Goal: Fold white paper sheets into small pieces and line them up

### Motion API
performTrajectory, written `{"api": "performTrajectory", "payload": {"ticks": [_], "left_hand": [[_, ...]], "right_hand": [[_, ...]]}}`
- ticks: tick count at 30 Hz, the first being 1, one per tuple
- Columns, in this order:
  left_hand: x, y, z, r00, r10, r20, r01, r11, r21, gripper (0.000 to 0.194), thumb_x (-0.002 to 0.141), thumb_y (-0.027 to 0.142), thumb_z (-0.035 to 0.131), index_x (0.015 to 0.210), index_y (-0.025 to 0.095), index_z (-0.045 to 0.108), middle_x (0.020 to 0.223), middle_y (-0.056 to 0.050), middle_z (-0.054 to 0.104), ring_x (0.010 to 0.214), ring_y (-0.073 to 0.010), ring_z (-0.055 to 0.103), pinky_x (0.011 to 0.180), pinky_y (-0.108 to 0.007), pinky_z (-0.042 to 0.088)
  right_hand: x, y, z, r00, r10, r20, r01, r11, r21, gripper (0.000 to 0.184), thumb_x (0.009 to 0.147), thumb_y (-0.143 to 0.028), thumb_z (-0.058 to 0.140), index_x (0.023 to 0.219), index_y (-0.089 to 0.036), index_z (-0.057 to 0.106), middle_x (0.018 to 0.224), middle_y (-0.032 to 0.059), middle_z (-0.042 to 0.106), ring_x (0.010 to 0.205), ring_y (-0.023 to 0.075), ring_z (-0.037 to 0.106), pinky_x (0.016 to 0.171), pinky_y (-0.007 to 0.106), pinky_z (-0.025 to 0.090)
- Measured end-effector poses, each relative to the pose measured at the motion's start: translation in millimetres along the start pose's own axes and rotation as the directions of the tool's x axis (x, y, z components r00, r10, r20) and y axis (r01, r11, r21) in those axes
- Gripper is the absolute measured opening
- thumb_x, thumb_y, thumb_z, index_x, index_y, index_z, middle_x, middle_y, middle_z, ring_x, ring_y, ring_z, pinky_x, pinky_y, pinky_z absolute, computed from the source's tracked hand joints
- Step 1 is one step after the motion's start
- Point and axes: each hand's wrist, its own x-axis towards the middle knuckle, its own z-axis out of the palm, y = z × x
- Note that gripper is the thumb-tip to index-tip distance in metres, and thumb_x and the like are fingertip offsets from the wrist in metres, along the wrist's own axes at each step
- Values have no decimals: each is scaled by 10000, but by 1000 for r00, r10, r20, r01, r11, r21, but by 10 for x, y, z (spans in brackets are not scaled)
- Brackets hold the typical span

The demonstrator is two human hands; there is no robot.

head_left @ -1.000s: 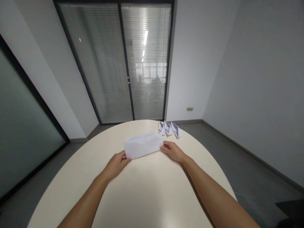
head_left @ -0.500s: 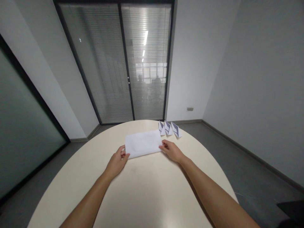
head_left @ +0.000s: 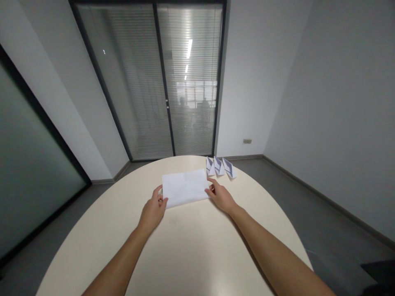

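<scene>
A white sheet of paper (head_left: 185, 188), wider than it is deep, is held between my two hands above the table. My left hand (head_left: 153, 209) grips its near left corner, thumb on top and fingers at the side edge. At the right edge, my right hand (head_left: 222, 196) pinches the paper between thumb and fingers. Just beyond the right hand stand three folded paper boats (head_left: 219, 166) in a row, close to the sheet's far right corner. The undersides of the fingers are partly hidden.
The round cream table (head_left: 185, 255) has its far rim near a glass door with blinds (head_left: 191, 123). Grey walls rise on both sides, with a socket (head_left: 247, 141) low on the back wall. A dark object (head_left: 381, 271) shows at the lower right.
The fingers of both hands have shifted slightly farther along the paper's side edges. The sheet has barely moved, its near edge dipping a little. The paper boats stay put.
</scene>
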Motion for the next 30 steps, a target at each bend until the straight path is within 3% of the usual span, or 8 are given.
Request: {"api": "performTrajectory", "payload": {"ticks": [8, 14, 21, 25, 27, 30], "left_hand": [[-15, 6, 26, 999, -42, -21, 44, 993, 109, 570, 963, 277, 487, 1498, 207, 304, 1014, -69, 708, 802, -207, 690, 695, -286, 459], [-37, 65, 8, 999, -44, -1, 43, 979, 200, 610, 958, 289, 507, 1516, 199, 276, 1141, -117, 696, 954, -246, 704, 788, -333, 507], [-110, 180, -49, 984, 148, -94, -95, 902, 422, 647, 922, 290, 520, 1508, 102, 319, 1435, -235, 485, 1143, -356, 628, 932, -494, 510], [-107, 129, -29, 950, 312, 6, -279, 841, 465, 525, 887, 216, 542, 1398, 103, 502, 1574, -226, 322, 1373, -371, 450, 1108, -511, 398], [-100, 98, -11, 941, 329, 86, -333, 838, 432, 461, 891, 200, 532, 1344, 123, 565, 1558, -197, 380, 1419, -353, 400, 1151, -518, 349], [-94, 127, -11, 926, 330, 185, -377, 847, 374, 386, 898, 220, 544, 1272, 170, 626, 1423, -144, 567, 1375, -338, 457, 1158, -567, 319]], "right_hand": [[-41, -73, -19, 1000, 1, 28, 0, 999, -36, 522, 923, -272, 545, 1421, -174, 422, 996, 56, 700, 851, 202, 652, 785, 306, 459], [-53, -106, -29, 997, -45, 59, 53, 988, -144, 548, 904, -261, 568, 1436, -191, 453, 1067, 74, 710, 844, 203, 660, 784, 308, 463], [-56, -121, -33, 988, -127, 90, 143, 967, -210, 417, 890, -244, 580, 1301, -182, 619, 1097, 88, 705, 924, 217, 653, 882, 337, 484], [-72, -143, -66, 975, -194, 107, 216, 942, -258, 352, 896, -244, 571, 1227, -189, 675, 1201, 109, 665, 1070, 246, 624, 981, 383, 465], [-88, -202, -88, 967, -234, 100, 254, 917, -307, 351, 902, -265, 576, 1229, -188, 676, 1310, 129, 610, 1170, 276, 581, 1030, 428, 440], [-128, -378, -80, 941, -319, 113, 338, 868, -363, 371, 923, -304, 575, 1264, -185, 654, 1430, 145, 534, 1302, 318, 487, 1092, 492, 384]]}}
